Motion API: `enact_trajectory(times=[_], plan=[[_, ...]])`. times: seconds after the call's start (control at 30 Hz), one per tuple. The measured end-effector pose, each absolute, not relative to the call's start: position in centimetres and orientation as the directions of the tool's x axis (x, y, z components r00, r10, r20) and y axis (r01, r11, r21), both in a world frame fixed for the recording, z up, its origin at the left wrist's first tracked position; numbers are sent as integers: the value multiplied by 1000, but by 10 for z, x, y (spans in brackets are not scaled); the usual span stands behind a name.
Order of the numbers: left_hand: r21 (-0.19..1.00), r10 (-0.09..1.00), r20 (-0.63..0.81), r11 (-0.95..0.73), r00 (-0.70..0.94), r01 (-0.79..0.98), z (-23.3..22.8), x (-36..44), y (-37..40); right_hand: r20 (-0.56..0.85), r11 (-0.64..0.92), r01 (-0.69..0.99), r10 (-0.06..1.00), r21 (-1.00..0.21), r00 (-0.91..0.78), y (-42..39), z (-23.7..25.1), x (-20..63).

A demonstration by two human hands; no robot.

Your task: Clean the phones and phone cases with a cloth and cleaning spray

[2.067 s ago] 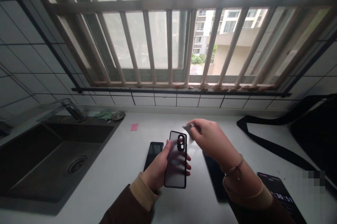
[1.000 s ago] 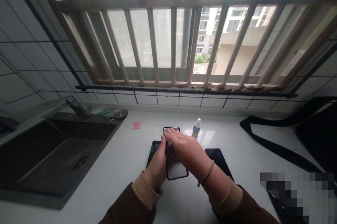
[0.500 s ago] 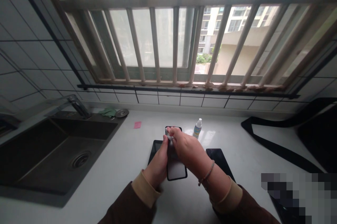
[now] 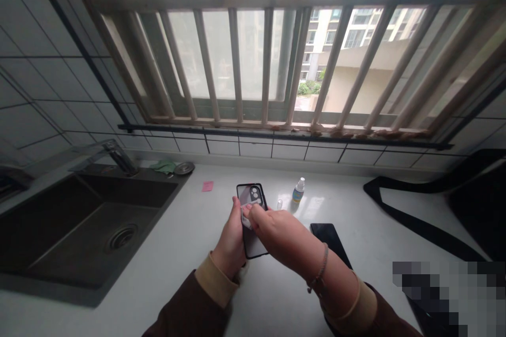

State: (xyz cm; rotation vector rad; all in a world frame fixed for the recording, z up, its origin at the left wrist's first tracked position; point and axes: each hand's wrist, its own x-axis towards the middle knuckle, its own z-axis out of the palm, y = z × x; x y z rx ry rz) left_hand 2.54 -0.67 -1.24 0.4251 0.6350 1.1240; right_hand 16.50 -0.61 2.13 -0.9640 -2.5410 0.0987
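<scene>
I saw the left hand (image 4: 232,239) raised over the white counter (image 4: 185,252), forearm coming up from the lower edge in a brown sleeve, fingers wrapped round the left edge of a dark phone case (image 4: 251,219) and gripping it. The case stood tilted, camera cut-out at the far end, away from the wrist. The right hand (image 4: 276,229) crossed in from the right, wrist bent inward with a thin bracelet on it, fingertips pinched on a small pale wipe (image 4: 245,215) and pressing it against the case just beside the left thumb. So both hands were closed: left round the case, right on the wipe.

Just beyond the right hand stood a small spray bottle (image 4: 298,190) with a tiny clear cap (image 4: 279,203) beside it. Under the right forearm lay a dark phone (image 4: 330,239) flat on the counter. Beyond the left hand I noted a pink slip (image 4: 207,185), and well off to the left the dark sink (image 4: 79,226).
</scene>
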Motion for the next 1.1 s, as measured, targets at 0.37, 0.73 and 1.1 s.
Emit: enact_trajectory(times=[0.37, 0.73, 1.1], plan=[[667, 917, -249, 397, 313, -631, -17, 15, -4, 100, 701, 622, 688, -348, -719, -32, 59, 187], [640, 877, -208, 458, 434, -618, -17, 26, -8, 324, 305, 701, 940, -644, -111, 2, 71, 228], [549, 884, -233, 464, 405, -695, -24, 31, -6, 383, 491, 801, 851, -343, -359, 0, 13, 165]])
